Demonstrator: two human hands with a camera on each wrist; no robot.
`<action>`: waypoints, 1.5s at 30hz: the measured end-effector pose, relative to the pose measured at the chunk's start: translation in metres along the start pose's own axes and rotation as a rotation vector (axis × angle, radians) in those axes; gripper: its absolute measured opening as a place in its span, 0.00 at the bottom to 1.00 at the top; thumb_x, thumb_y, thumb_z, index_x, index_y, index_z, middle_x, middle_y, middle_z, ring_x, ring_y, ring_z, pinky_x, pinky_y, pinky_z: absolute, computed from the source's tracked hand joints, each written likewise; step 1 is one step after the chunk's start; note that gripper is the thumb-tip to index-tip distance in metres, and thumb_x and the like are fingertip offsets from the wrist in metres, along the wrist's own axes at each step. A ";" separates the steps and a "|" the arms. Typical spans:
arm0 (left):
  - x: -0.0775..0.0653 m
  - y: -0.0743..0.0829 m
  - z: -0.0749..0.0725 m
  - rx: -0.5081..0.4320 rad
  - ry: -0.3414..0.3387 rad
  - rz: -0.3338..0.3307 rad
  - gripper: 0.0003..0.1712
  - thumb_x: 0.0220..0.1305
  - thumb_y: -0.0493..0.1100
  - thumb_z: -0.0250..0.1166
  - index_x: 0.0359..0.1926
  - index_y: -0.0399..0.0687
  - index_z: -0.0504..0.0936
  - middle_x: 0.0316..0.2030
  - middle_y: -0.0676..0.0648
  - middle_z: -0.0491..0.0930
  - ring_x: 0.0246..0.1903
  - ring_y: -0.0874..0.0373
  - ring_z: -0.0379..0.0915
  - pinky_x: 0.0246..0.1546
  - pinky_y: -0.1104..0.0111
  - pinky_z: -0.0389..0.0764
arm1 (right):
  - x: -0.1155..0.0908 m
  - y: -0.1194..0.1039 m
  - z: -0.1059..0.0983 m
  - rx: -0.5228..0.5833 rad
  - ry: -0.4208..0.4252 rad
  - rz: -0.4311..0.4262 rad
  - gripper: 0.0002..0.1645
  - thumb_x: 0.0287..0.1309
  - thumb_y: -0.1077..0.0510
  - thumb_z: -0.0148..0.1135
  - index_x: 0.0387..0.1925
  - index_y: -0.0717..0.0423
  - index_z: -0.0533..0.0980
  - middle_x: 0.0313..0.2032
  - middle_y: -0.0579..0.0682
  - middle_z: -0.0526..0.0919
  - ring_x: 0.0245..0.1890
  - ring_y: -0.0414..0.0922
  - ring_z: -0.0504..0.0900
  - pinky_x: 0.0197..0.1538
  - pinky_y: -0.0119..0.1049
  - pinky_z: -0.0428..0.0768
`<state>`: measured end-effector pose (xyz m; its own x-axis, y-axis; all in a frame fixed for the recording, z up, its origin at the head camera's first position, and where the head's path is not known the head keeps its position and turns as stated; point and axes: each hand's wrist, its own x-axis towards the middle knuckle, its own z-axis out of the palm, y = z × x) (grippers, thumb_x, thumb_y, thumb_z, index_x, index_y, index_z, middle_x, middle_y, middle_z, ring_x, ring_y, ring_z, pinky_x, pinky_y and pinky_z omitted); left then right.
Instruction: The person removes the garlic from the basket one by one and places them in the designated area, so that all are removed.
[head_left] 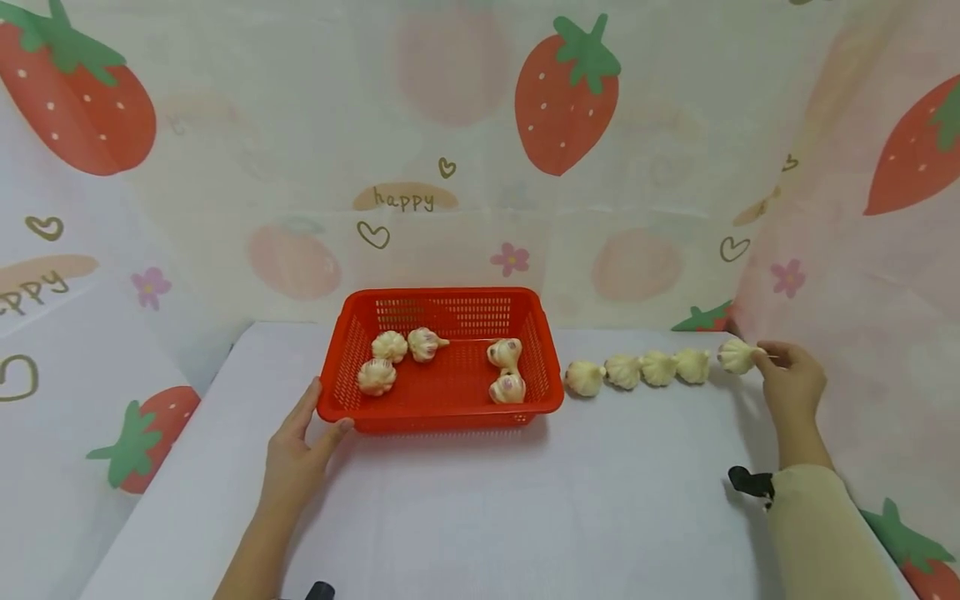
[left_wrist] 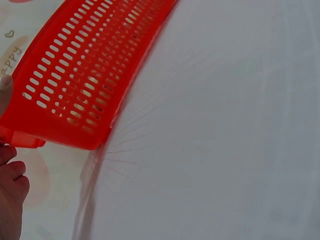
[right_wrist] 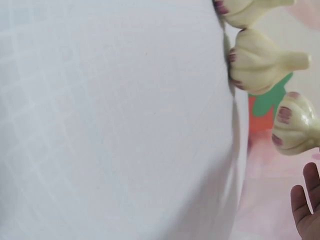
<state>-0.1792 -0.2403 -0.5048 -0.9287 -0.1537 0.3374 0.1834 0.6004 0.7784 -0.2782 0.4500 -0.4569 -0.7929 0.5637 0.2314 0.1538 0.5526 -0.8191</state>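
Observation:
My left hand (head_left: 294, 454) grips the front left corner of a red plastic basket (head_left: 442, 410), its thumb at the front rim and its fingers along the left side. The slotted basket wall (left_wrist: 75, 65) fills the upper left of the left wrist view. Inside the basket lie three garlic bulbs (head_left: 377, 377) on the left and two garlic bulbs (head_left: 507, 388) on the right. At the far right, my right hand (head_left: 797, 379) pinches a garlic bulb (head_left: 736, 357) by its stem. That bulb (right_wrist: 295, 125) is above table level in the right wrist view.
Several garlic bulbs (head_left: 657, 368) stand in a row from the basket's right side toward my right hand. A white cloth covers the table (head_left: 525, 517). Behind and at both sides hangs a strawberry-print curtain (head_left: 465, 150).

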 end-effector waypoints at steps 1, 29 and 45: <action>0.000 0.000 0.000 -0.001 0.003 0.002 0.50 0.63 0.52 0.74 0.80 0.55 0.59 0.77 0.47 0.62 0.76 0.44 0.58 0.70 0.43 0.67 | 0.001 0.001 0.001 -0.006 -0.012 0.005 0.22 0.67 0.54 0.67 0.58 0.60 0.82 0.26 0.20 0.72 0.33 0.22 0.72 0.30 0.16 0.73; -0.003 -0.001 0.003 0.023 -0.002 0.012 0.50 0.64 0.55 0.73 0.80 0.62 0.56 0.77 0.49 0.61 0.77 0.46 0.57 0.69 0.44 0.69 | 0.008 0.023 0.013 -0.067 -0.078 -0.023 0.22 0.65 0.56 0.67 0.56 0.64 0.81 0.22 0.14 0.68 0.27 0.18 0.69 0.37 0.17 0.69; -0.001 -0.001 0.001 0.021 0.006 0.018 0.49 0.64 0.56 0.72 0.80 0.66 0.56 0.77 0.50 0.61 0.77 0.47 0.57 0.69 0.44 0.70 | 0.004 0.015 0.014 -0.100 -0.127 -0.008 0.26 0.67 0.49 0.67 0.59 0.60 0.80 0.33 0.21 0.73 0.32 0.22 0.69 0.39 0.22 0.69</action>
<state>-0.1783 -0.2397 -0.5063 -0.9233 -0.1474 0.3547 0.1934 0.6196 0.7608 -0.2872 0.4521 -0.4755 -0.8613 0.4808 0.1641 0.2007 0.6188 -0.7595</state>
